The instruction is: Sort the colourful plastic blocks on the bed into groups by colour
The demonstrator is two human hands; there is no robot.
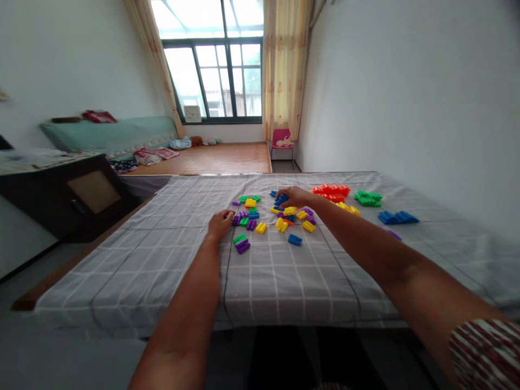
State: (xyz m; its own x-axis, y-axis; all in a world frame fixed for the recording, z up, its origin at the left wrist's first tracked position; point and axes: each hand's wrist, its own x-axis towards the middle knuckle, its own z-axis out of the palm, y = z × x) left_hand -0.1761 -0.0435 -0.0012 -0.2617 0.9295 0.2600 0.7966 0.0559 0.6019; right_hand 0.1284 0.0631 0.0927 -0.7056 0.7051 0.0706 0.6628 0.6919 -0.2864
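Small plastic building blocks in several colours lie scattered on the cloth-covered table. My left hand [221, 223] rests on the cloth at the left of the scatter, its fingers curled in against the purple blocks [236, 220]; whatever they grip is hidden. Over at the back of the pile, my right hand [293, 196] reaches down with bent fingers closed on a blue block [280, 200]. Below it lie yellow blocks [290, 211]. Green blocks [244, 222] and a yellow block [261, 228] sit between the hands. Closer to me are a purple block [242, 246] and a blue block [294, 239].
Sorted by colour at the right are orange blocks [331, 192], green blocks [368, 198], yellow blocks [348, 208] and blue blocks [398, 218]. Grey checked cloth [162, 260] covers the table. Behind stand a bed platform [219, 158] and a pink chair [281, 135].
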